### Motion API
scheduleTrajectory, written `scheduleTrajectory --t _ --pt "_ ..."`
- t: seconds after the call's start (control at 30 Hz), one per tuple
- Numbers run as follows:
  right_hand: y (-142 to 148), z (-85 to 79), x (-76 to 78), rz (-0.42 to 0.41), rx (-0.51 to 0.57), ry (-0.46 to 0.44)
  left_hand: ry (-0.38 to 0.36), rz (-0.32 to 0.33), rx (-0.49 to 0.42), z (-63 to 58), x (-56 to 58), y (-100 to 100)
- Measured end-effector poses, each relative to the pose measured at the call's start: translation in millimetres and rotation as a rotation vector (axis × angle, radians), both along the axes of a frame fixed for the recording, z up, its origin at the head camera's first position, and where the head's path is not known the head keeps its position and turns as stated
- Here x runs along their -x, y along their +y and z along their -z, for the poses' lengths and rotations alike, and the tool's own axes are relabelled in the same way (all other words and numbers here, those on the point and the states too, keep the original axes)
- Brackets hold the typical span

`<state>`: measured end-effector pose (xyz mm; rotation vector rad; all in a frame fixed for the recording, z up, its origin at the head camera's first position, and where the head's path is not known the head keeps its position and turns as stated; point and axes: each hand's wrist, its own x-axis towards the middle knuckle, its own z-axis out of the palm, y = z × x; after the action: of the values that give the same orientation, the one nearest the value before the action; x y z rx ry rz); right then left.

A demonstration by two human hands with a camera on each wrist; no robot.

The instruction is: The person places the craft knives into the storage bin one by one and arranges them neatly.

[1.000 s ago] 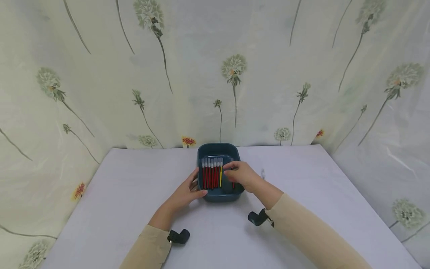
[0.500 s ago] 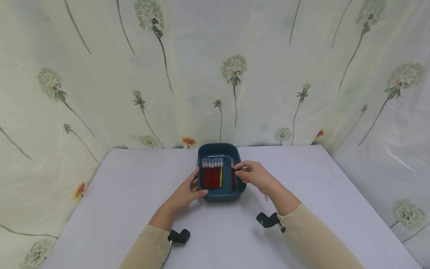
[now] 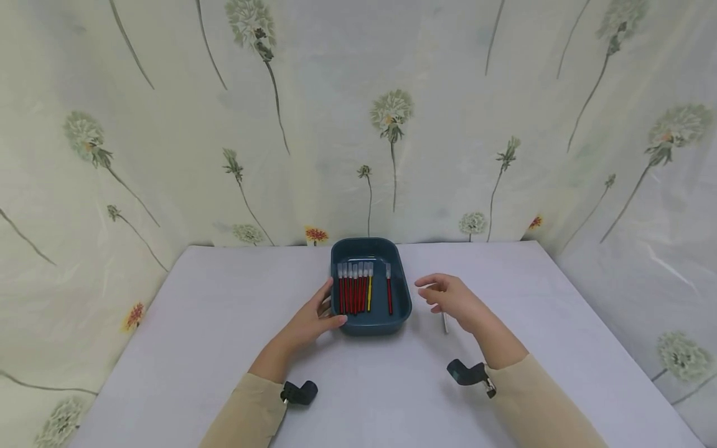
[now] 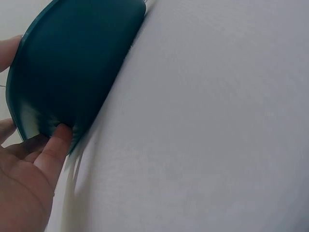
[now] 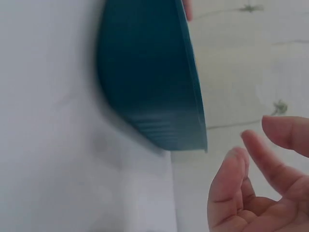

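A dark teal plastic bin point(image 3: 372, 328) stands on the white table. In it lie several slim red sticks point(image 3: 350, 295) with clear caps, side by side at the left, and a yellow stick point(image 3: 369, 295) beside them. One more red stick point(image 3: 389, 295) lies apart at the right. My left hand point(image 3: 307, 322) holds the bin's near left corner, its thumb at the rim and fingers against the outer wall point(image 4: 72, 72). My right hand point(image 3: 455, 302) hovers right of the bin with loosely bent fingers and nothing between them. Partly hidden under it lies a slender clear piece point(image 3: 445, 323).
The white tabletop point(image 3: 235, 286) spreads around the bin. Behind it hangs a pale curtain point(image 3: 313, 124) with dandelion prints, reaching down to the table's back edge. Each forearm carries a black wrist camera point(image 3: 299, 393).
My right hand has moved from over the inside of the bin out to the right, past its rim, uncovering the separate red stick. My left hand and the bin stay put.
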<state>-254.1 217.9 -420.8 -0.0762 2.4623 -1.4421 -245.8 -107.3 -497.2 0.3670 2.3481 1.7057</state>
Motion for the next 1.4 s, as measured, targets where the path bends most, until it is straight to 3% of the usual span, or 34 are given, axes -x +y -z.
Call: scheduleTrajectory --t 0.3,0.8,1.4 --pt "21 10.5 -5.8 -0.01 -0.086 0.012 -0.001 -0.004 0.007 0.0 -0.6 0" --pt "43 43.2 -7.4 0.056 -0.172 0.012 -0.002 -0.001 -0.001 -2.2 -1.9 0" --pt "43 55.0 -9.0 0.04 -0.252 0.017 -0.004 0.01 -0.022 0.3 -0.5 0"
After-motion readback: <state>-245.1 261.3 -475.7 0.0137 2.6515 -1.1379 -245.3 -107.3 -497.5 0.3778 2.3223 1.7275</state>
